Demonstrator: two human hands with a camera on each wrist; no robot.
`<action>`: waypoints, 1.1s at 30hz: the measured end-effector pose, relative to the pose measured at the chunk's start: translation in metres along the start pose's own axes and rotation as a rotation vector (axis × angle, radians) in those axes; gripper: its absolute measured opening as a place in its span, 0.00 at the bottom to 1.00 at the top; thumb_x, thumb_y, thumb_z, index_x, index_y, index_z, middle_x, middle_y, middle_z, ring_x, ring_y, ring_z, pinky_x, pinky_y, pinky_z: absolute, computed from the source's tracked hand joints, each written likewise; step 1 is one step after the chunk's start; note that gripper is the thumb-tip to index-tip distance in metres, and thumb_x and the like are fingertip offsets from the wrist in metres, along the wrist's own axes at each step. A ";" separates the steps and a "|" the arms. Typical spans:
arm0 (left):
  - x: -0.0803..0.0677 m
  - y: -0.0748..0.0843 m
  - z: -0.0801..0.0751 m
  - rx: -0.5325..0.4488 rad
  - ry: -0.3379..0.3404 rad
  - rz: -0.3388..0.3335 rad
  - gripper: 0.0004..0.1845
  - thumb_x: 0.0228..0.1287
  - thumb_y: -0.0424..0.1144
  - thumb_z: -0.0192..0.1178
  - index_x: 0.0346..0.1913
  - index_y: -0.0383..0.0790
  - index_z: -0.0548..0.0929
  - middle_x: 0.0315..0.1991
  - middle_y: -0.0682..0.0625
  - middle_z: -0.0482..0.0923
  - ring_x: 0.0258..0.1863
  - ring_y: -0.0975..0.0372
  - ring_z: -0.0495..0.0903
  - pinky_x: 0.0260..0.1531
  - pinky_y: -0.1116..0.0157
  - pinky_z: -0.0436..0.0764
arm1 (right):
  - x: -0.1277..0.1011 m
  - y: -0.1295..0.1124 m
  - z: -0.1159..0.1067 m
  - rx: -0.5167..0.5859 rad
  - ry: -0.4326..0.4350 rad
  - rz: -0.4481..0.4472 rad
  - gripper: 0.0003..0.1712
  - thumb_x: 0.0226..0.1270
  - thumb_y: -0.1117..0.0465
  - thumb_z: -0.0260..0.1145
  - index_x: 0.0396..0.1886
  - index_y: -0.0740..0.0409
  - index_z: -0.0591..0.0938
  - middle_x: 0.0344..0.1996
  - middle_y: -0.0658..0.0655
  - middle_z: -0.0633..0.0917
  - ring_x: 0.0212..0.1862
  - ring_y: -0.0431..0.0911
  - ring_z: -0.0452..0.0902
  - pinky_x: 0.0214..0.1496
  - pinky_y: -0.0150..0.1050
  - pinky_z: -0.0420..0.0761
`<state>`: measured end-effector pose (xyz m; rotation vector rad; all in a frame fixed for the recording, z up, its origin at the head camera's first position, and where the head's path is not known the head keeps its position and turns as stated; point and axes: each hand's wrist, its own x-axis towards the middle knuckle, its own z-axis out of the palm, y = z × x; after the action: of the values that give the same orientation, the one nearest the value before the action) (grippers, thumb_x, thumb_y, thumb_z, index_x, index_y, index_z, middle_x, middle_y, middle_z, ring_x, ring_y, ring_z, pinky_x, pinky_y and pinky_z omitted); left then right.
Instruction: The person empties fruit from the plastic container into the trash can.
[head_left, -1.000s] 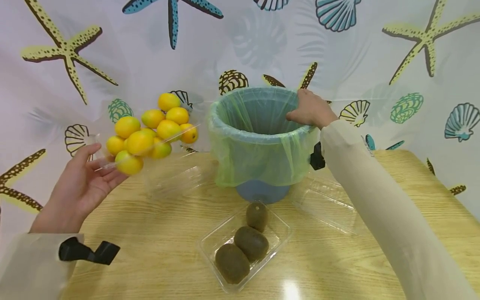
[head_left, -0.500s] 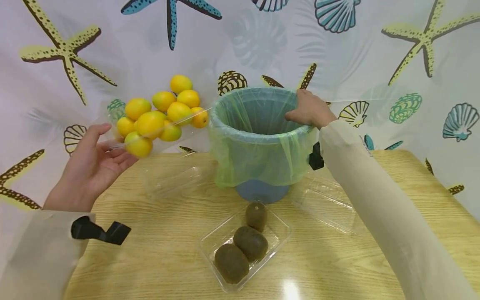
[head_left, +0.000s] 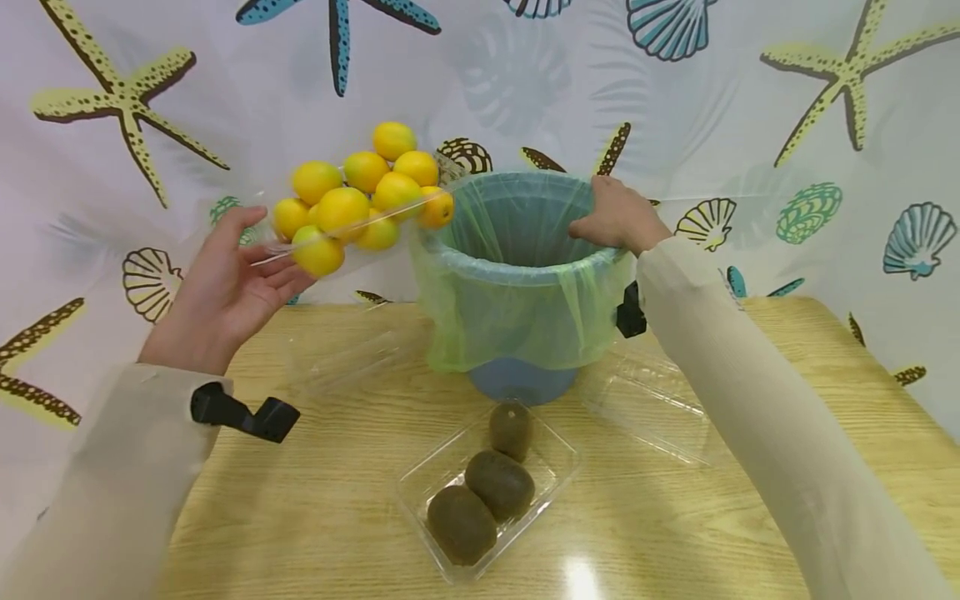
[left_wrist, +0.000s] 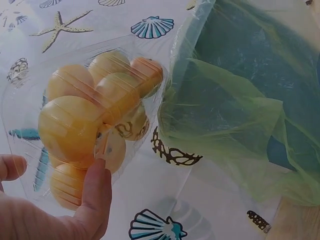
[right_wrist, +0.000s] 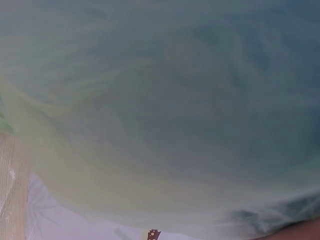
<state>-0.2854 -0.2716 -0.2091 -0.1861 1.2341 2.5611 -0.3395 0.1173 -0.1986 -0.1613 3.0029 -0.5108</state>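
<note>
My left hand holds a clear plastic container tilted in the air, full of several yellow-orange fruits, just left of the bin's rim. In the left wrist view the thumb presses the container and its open end points toward the bin. The blue bin is lined with a green bag and stands at the table's back middle. My right hand grips its far right rim. The right wrist view shows only the bag-covered bin wall close up.
A clear tray with three kiwis lies in front of the bin. Empty clear plastic containers lie on the wooden table left and right of the bin. A seashell-patterned curtain hangs behind.
My left hand has carried the fruit container up and to the right, from beside the bin to its left rim. The right hand has stayed on the rim.
</note>
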 end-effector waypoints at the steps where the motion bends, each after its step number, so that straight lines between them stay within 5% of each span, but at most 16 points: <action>1: 0.001 -0.001 0.003 0.016 0.005 0.006 0.41 0.65 0.51 0.58 0.72 0.51 0.44 0.65 0.50 0.56 0.67 0.60 0.60 0.62 0.64 0.72 | 0.000 0.000 0.000 -0.001 0.001 0.000 0.48 0.68 0.52 0.52 0.75 0.66 0.38 0.76 0.65 0.41 0.76 0.61 0.41 0.74 0.55 0.53; 13: 0.015 -0.010 0.041 0.172 0.026 0.080 0.45 0.63 0.51 0.61 0.72 0.45 0.44 0.61 0.49 0.59 0.63 0.58 0.64 0.64 0.64 0.69 | 0.001 -0.001 0.001 -0.012 0.003 0.004 0.48 0.69 0.52 0.52 0.75 0.67 0.38 0.76 0.66 0.42 0.75 0.61 0.42 0.74 0.56 0.53; 33: 0.043 -0.030 0.099 0.391 0.115 0.172 0.25 0.62 0.48 0.61 0.58 0.42 0.69 0.48 0.47 0.68 0.48 0.58 0.74 0.56 0.60 0.77 | 0.003 0.000 0.001 -0.018 -0.001 0.008 0.48 0.68 0.51 0.52 0.75 0.66 0.38 0.76 0.65 0.42 0.76 0.60 0.41 0.74 0.55 0.52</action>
<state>-0.3160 -0.1677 -0.1802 -0.1487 1.8354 2.4090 -0.3420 0.1168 -0.1994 -0.1509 3.0067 -0.4824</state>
